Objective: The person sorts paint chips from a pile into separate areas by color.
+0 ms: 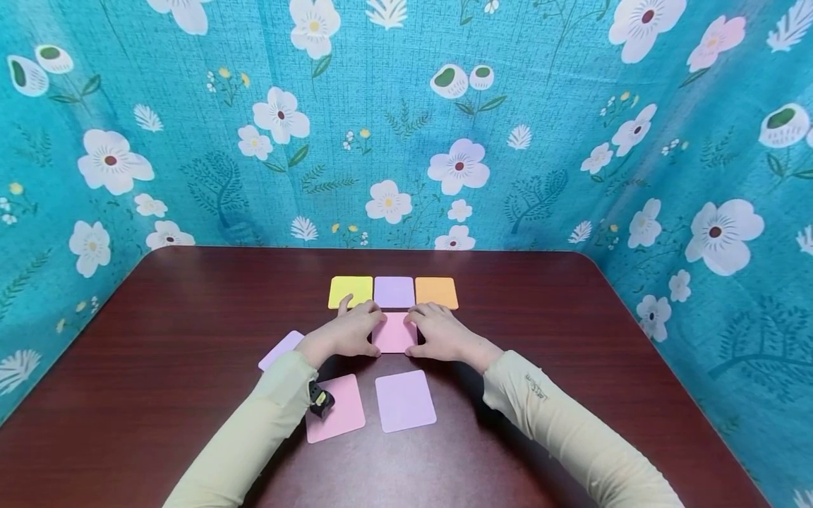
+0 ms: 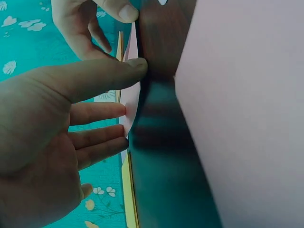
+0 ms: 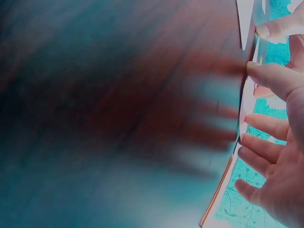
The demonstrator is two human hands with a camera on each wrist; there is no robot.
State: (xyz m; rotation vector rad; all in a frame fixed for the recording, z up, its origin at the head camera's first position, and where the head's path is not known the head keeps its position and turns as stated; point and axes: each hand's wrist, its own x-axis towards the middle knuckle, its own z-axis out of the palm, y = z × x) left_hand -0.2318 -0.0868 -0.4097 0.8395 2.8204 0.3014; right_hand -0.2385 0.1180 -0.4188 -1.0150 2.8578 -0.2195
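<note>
The left hand (image 1: 348, 331) and right hand (image 1: 444, 335) pinch a pink card (image 1: 395, 334) by its edges just in front of the middle purple card (image 1: 394, 292) on the table (image 1: 527, 303), seemingly aligning it, with a gentle release needed next.

1. Both sides of the middle pink card (image 1: 394, 333) are blocked: the left hand (image 1: 346, 331) takes its left edge, the right hand (image 1: 442, 334) its right.
2. Just beyond the middle pink card, the yellow card (image 1: 351, 288), far purple card (image 1: 394, 292) and orange card (image 1: 437, 293) lie flat in a row, low enough to pass over. Farther beyond it, a counter (image 1: 521, 282) strip runs up to the curtain (image 1: 381, 134), which ends that route.
3. On the person's side of the middle pink card, a narrow bare band precedes the flat near purple card (image 1: 406, 401).
4. Nearward and left of the middle pink card, the left sleeve (image 1: 250, 437) bars a low crossing; wide room lies left of that.
5. Nearward and right of it, the right sleeve (image 1: 565, 423) bars the way, with open counter farther right.
</note>
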